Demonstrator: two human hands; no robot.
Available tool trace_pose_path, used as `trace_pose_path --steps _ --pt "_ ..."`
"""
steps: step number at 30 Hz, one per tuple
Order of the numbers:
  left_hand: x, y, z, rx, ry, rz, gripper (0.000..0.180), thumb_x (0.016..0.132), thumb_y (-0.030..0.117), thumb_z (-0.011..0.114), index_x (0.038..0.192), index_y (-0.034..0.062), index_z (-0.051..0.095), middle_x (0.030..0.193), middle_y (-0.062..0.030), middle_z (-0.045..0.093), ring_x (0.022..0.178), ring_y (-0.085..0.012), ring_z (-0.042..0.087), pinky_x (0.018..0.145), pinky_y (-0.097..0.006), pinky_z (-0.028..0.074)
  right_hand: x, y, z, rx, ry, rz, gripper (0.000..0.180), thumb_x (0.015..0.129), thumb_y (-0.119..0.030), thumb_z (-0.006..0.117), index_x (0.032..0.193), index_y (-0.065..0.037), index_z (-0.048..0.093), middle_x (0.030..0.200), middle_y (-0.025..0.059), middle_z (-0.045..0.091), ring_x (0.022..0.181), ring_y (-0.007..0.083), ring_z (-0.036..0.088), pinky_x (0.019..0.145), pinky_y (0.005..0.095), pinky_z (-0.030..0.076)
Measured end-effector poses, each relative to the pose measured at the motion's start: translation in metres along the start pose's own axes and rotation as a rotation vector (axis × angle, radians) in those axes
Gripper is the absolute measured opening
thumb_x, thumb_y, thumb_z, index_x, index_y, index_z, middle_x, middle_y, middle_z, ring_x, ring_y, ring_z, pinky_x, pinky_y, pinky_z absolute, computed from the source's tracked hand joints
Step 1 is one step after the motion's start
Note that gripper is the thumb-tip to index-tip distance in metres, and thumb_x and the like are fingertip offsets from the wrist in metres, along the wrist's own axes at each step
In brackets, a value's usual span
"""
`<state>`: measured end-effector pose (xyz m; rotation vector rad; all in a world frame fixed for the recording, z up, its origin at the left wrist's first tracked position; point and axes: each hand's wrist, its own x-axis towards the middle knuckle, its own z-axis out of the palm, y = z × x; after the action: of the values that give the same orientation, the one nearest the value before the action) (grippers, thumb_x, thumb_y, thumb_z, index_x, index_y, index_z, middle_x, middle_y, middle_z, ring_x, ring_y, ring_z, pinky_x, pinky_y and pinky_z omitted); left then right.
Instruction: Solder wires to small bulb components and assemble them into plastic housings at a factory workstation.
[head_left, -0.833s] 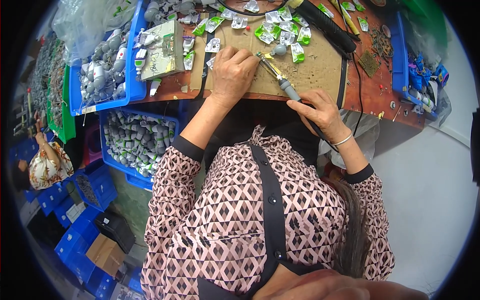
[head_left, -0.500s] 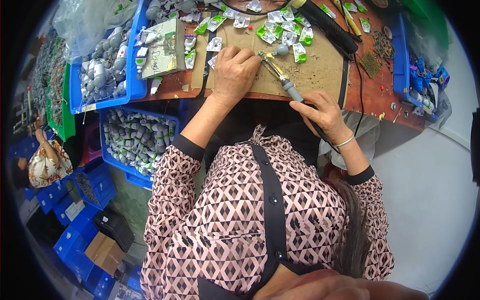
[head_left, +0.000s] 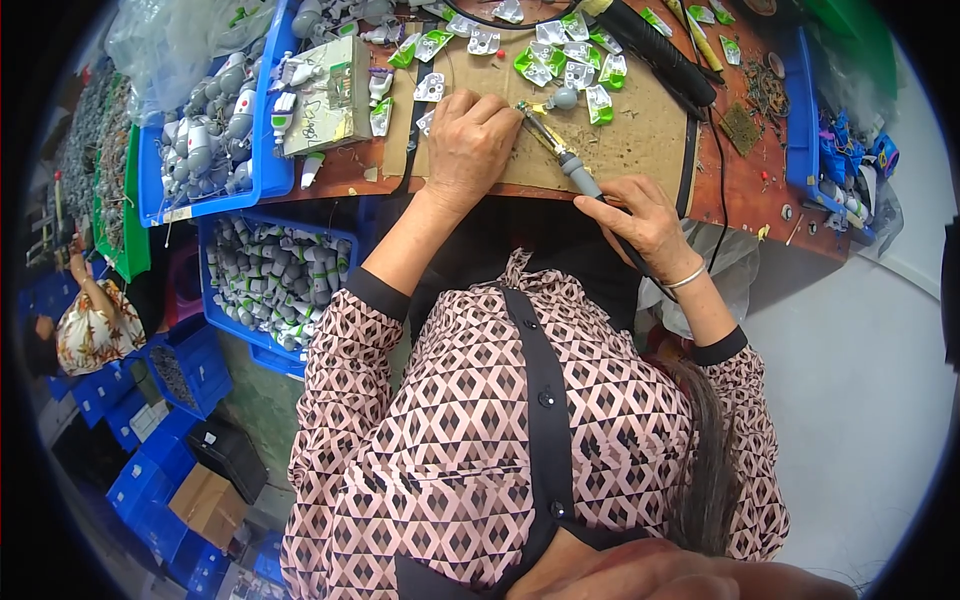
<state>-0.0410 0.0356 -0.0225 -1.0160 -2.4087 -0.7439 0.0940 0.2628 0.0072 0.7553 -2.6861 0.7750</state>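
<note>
In my right hand (head_left: 645,225) is a soldering iron (head_left: 578,172) with a grey grip and black cord, its metal shaft slanting up to the left. Its tip meets a small greenish part (head_left: 526,106) joined to a grey rounded piece (head_left: 563,98) on the cardboard mat (head_left: 630,150). My left hand (head_left: 470,145) rests on the mat's near left side, fingers curled closed beside the tip. What those fingers pinch is hidden behind the knuckles. Several small white-and-green plastic shells (head_left: 540,62) lie scattered beyond the work.
On the left, a blue bin (head_left: 268,170) holds grey-and-white parts, and a second blue bin (head_left: 350,240) sits below the table. A marked block (head_left: 345,105) stands beside the mat. A black-handled tool (head_left: 660,60) lies far right. At the far left sits another person (head_left: 95,320).
The soldering iron's handle and my right hand have shifted slightly left and up. My left hand has stayed almost in place.
</note>
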Motion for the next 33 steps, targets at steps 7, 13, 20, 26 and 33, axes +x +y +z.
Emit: trace_pose_path --steps 7,13,20,26,33 --pt "0.0000 -0.0002 0.0006 -0.012 0.001 -0.034 0.009 0.077 0.011 0.074 0.084 0.0124 0.070 0.085 0.0008 0.064 0.083 -0.0225 0.058 0.074 -0.036 0.048 -0.0011 0.0009 -0.0003 -0.023 -0.006 -0.006 0.052 0.069 0.004 0.075 0.116 -0.018 0.069 0.102 0.0055 0.063 0.092 0.0254 0.061 0.078 0.0360 0.052" --pt "0.0037 0.0034 -0.0007 0.043 -0.028 -0.016 0.009 0.076 0.011 0.074 0.083 0.0128 0.069 0.085 0.0013 0.064 0.083 -0.0225 0.058 0.073 -0.036 0.048 -0.0009 0.0016 -0.0007 -0.018 -0.005 -0.008 0.051 0.070 0.003 0.076 0.116 -0.018 0.070 0.102 0.0053 0.063 0.092 0.0251 0.061 0.078 0.0358 0.052" --pt "0.0047 0.0012 -0.0020 0.051 -0.037 0.029 0.004 0.076 0.012 0.070 0.079 0.0123 0.067 0.082 0.0014 0.061 0.080 -0.0226 0.057 0.073 -0.036 0.048 0.0004 0.0010 -0.0033 -0.027 0.002 -0.012 0.052 0.069 0.003 0.076 0.116 -0.018 0.069 0.103 0.0052 0.063 0.093 0.0253 0.061 0.078 0.0362 0.052" --pt "0.0038 0.0017 -0.0035 0.041 -0.053 0.013 0.008 0.077 0.012 0.073 0.084 0.0127 0.070 0.085 0.0018 0.064 0.081 -0.0227 0.058 0.072 -0.036 0.049 0.0009 0.0014 -0.0027 -0.033 -0.025 -0.008 0.050 0.070 0.001 0.074 0.116 -0.018 0.070 0.105 0.0049 0.063 0.095 0.0249 0.061 0.079 0.0362 0.052" --pt "0.0015 0.0014 -0.0020 0.032 -0.044 -0.010 0.009 0.077 0.011 0.073 0.085 0.0127 0.070 0.085 0.0014 0.064 0.083 -0.0222 0.059 0.072 -0.035 0.049 0.0009 0.0011 -0.0027 -0.046 0.000 -0.016 0.049 0.070 0.000 0.074 0.115 -0.019 0.070 0.105 0.0044 0.063 0.095 0.0243 0.061 0.079 0.0358 0.051"
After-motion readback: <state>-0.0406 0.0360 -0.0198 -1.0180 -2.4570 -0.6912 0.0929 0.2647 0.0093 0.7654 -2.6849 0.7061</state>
